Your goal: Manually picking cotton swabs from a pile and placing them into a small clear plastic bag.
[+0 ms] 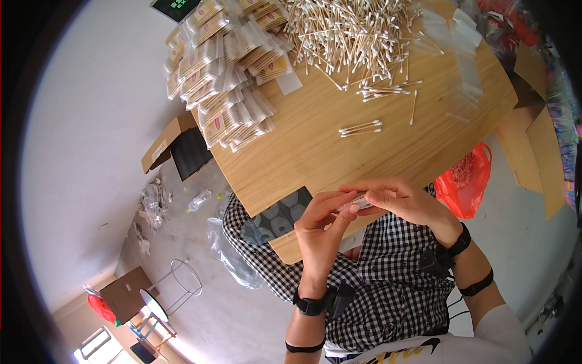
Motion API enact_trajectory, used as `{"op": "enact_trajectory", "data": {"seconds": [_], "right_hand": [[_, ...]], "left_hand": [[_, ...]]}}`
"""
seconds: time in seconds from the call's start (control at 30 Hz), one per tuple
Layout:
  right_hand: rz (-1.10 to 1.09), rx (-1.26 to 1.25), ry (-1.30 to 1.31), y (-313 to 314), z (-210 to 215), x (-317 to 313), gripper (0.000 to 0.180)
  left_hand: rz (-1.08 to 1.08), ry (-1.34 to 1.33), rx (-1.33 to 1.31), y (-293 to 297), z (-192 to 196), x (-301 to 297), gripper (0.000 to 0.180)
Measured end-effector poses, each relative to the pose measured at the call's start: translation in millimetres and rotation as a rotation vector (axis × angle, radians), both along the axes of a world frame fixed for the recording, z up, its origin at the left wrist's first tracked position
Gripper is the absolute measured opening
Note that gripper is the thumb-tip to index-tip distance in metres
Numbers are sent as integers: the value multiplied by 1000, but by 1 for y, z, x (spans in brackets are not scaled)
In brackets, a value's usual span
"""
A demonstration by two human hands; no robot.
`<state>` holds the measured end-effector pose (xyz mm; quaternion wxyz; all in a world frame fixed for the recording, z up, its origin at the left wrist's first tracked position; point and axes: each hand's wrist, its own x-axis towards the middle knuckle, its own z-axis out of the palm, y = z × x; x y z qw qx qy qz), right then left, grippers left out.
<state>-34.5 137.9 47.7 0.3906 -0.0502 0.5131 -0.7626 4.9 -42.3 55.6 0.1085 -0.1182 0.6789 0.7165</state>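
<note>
Close to the table's near edge, my left hand [320, 225] and my right hand [407, 203] meet around a small pale bundle of cotton swabs [357, 203]. Fingers and thumbs of both hands press on it and cover most of it; whether a clear bag wraps it I cannot tell. Beyond my hands, a few loose cotton swabs [361, 128] lie side by side on the wooden table [291, 133]. A big heap of cotton swabs [351, 36] spreads at the far side, with a smaller cluster [385, 91] at its near edge.
Stacks of packed clear bags with yellow labels [224, 79] cover the table's far left. Flat clear bags [465, 85] lie at the right. A red plastic bag [465, 188] and an open cardboard box [530, 145] stand to the right; another box [176, 145] is at the left.
</note>
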Motion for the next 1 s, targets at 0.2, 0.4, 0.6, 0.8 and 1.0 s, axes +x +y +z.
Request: {"op": "enact_trajectory", "data": {"seconds": [0.2, 0.4, 0.6, 0.8, 1.0], "right_hand": [[-1, 29, -18, 0, 0, -4, 41], [-24, 53, -46, -1, -3, -4, 37], [-62, 18, -74, -4, -5, -4, 36], [0, 110, -14, -2, -3, -7, 35], [-23, 165, 119, -5, -2, -5, 36]], "left_hand": [[-10, 24, -44, 1, -5, -4, 14], [13, 37, -23, 6, -8, -1, 14], [69, 95, -68, 9, -12, 2, 16], [49, 13, 78, 6, -13, 0, 17], [99, 138, -44, 10, -16, 8, 19]]}}
